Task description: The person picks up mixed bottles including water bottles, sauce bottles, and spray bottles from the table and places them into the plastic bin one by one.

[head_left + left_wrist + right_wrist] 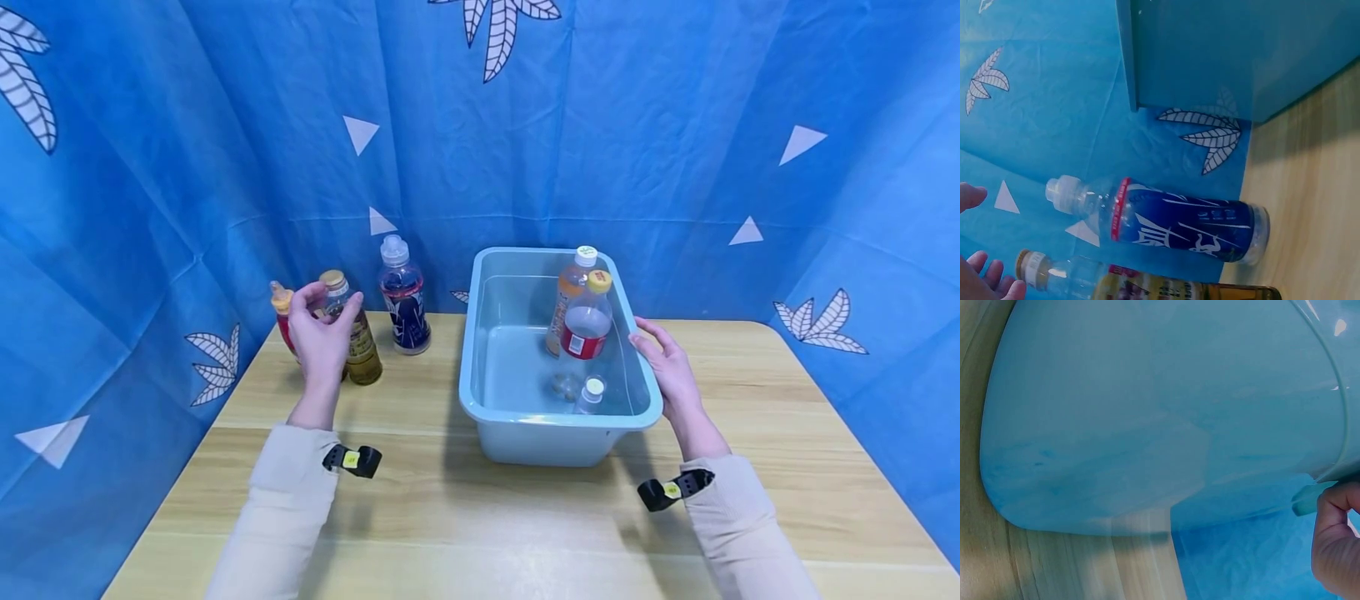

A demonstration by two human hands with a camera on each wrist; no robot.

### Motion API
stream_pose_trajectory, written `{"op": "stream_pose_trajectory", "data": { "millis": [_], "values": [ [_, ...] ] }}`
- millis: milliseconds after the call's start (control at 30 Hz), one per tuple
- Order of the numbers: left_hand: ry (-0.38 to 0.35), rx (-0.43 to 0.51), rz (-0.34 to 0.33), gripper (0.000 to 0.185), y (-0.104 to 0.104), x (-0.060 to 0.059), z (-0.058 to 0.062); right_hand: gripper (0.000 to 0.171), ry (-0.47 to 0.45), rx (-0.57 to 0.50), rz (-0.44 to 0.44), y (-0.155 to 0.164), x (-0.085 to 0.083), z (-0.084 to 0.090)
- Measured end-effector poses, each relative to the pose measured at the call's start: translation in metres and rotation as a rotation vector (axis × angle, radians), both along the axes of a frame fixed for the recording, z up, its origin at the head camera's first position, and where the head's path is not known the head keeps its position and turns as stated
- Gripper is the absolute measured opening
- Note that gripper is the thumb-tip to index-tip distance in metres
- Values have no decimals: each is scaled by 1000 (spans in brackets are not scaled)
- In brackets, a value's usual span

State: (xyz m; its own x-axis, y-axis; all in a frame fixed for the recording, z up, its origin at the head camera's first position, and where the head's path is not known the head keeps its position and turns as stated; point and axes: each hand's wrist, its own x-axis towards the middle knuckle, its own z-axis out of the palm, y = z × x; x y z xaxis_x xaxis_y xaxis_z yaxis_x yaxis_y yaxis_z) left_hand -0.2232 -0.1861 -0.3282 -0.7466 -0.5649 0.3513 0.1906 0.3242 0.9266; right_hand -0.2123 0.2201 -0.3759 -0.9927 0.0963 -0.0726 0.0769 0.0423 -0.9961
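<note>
At left of the head frame, the left hand [322,333] is held near the top of the amber bottle [363,357], thumb and fingers spread apart, nothing gripped; a blue-labelled bottle [407,315] is seen just to the right; right of centre, the basin [540,444], with a red-labelled bottle [582,345] inside, is gripped at its rim by the right hand [671,372], fingers bent.

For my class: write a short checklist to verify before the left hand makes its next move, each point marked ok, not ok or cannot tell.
1. Tub held: ok; right hand grips its rim.
2. Left hand near the amber bottle: ok.
3. Grip closed on that bottle: not ok; thumb and fingers stand apart.
4. Bottle upright: ok.
5. Space inside the tub: ok, bare floor on its left side.
6. Tan cap screwed tight: cannot tell.
</note>
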Motion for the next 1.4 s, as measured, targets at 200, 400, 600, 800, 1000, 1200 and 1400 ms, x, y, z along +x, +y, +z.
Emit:
{"op": "stream_pose_trajectory", "data": {
  "millis": [200, 400, 600, 800, 1000, 1200, 1400],
  "values": [
    [-78, 17, 23, 61, -2, -5, -1, 57, -15, 2, 5, 2, -1, 2],
    [-156, 11, 45, 64, -7, -15, -3, 57, -22, 2, 5, 2, -1, 2],
    [-196, 32, 50, 64, -11, -26, -5, 57, -22, -1, 2, 2, -1, 3],
    [-220, 46, 50, 60, -14, -35, -5, 57, -19, -6, -5, 1, -1, 3],
    [-222, 43, 43, 58, -18, -39, -7, 57, -28, -3, -2, 1, -1, 3],
    [-195, 49, 52, 55, -22, -44, -13, 57, -24, -14, -5, 0, -1, 2],
    [-166, 55, 50, 52, -24, -46, -16, 57, -21, -59, -12, -1, 0, 2]
  ]
}}
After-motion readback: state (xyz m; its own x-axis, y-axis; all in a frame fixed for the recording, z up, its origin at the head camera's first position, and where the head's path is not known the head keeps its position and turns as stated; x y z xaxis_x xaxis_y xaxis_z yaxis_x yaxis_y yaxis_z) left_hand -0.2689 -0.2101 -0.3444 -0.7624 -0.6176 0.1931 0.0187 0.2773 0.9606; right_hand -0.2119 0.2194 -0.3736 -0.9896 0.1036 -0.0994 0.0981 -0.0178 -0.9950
